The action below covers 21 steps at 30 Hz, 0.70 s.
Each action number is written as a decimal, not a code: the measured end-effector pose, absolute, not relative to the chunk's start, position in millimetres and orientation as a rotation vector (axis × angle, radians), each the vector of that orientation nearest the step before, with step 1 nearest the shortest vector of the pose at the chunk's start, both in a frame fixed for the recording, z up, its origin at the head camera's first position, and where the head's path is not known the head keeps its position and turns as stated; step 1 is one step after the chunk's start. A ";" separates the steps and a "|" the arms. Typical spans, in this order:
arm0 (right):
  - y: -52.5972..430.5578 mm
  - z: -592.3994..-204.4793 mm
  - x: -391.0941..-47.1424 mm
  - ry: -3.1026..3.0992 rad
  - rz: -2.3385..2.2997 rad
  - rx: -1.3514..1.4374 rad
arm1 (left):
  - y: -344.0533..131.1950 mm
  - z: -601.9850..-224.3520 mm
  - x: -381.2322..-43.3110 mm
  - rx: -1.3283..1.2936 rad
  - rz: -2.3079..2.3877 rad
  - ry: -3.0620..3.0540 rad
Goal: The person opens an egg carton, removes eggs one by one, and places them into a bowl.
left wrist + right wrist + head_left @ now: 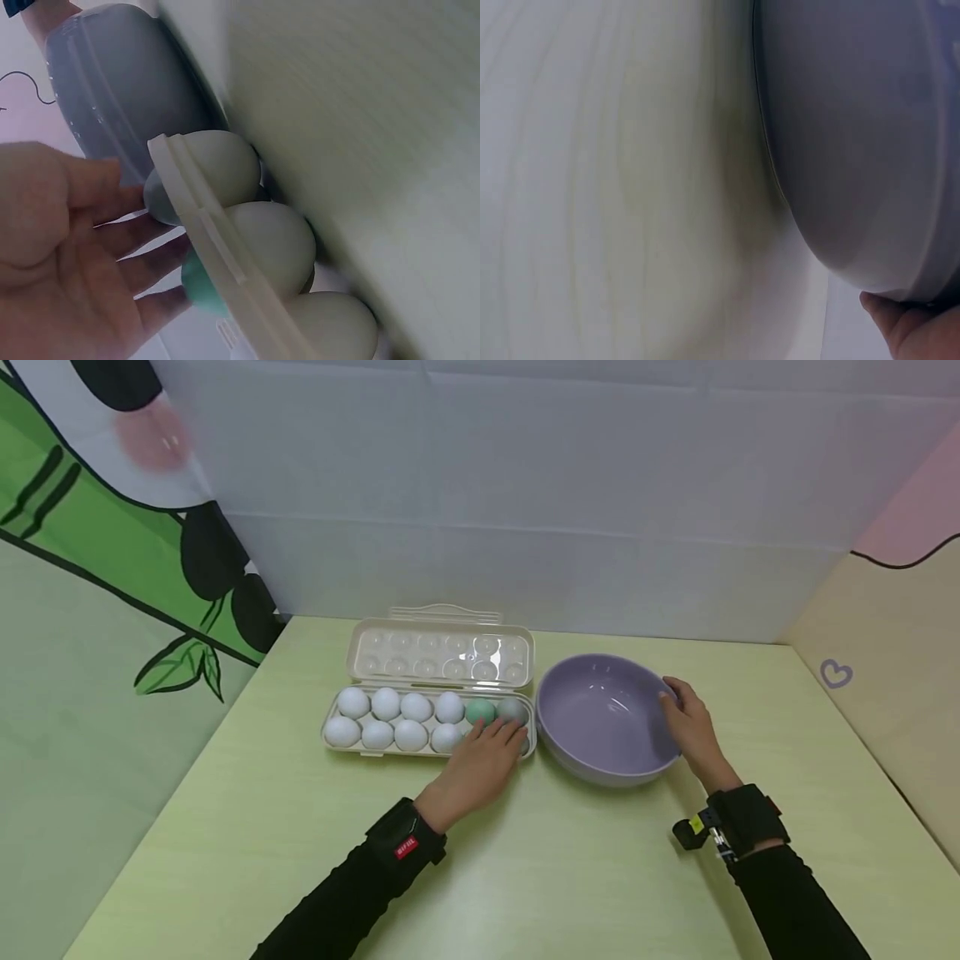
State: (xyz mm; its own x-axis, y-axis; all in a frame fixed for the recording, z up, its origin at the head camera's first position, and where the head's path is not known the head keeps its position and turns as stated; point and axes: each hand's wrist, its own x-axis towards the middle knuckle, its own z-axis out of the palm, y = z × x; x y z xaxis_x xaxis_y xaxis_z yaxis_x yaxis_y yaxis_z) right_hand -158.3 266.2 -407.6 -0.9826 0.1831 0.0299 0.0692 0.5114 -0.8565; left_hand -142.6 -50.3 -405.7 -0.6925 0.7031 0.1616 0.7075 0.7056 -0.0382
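My left hand (482, 768) reaches over the right end of an opened egg carton (362, 752). Its fingers lie nearly straight over the eggs there, partly covering the lower row. Near the fingertips are a green egg (480, 711) and a grey egg (512, 710); several white eggs (411, 735) fill the left part. In the left wrist view, the fingers (154, 266) extend toward the green egg (201, 285) and grey egg (159, 199). My right hand (692, 727) grips the right rim of a purple bowl (603, 718), thumb at the rim.
The carton's clear lid (441, 652) stands folded back behind the eggs. The bowl sits close to the carton's right end on a pale wooden table (570, 877). A fabric backdrop (525, 485) rises along the back edge, with a beige panel (885, 635) at the right.
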 end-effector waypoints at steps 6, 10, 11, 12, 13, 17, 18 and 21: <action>266.0 -410.0 -161.2 -2.588 1.524 -0.302 | -45.0 -407.4 -152.1 -1.177 -0.070 -2.594; 266.6 -410.5 -160.9 -2.576 1.572 -0.320 | -43.0 -406.8 -155.0 -1.192 -0.089 -2.546; 266.6 -410.3 -160.7 -2.575 1.583 -0.323 | -42.6 -406.5 -155.5 -1.197 -0.090 -2.538; 266.4 -410.1 -160.5 -2.571 1.599 -0.327 | -42.1 -405.9 -155.8 -1.201 -0.087 -2.532; 266.2 -409.7 -160.2 -2.568 1.609 -0.329 | -41.7 -405.5 -156.1 -1.203 -0.086 -2.528; 264.7 -408.4 -159.1 -2.561 1.636 -0.334 | -40.4 -404.1 -156.8 -1.209 -0.081 -2.530; 264.6 -408.3 -159.1 -2.561 1.642 -0.333 | -40.3 -404.2 -157.1 -1.208 -0.085 -2.529; 264.3 -408.5 -159.5 -2.557 1.649 -0.327 | -40.6 -404.8 -158.0 -1.204 -0.104 -2.540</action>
State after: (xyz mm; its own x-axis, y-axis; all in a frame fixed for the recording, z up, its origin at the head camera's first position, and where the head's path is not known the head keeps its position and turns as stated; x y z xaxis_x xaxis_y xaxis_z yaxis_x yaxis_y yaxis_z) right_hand -159.5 264.3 -408.5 -0.9739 0.2218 -0.0473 0.1346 0.3973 -0.9078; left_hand -158.0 -40.6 -404.8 -0.5897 0.7403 0.3229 0.7642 0.6408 -0.0734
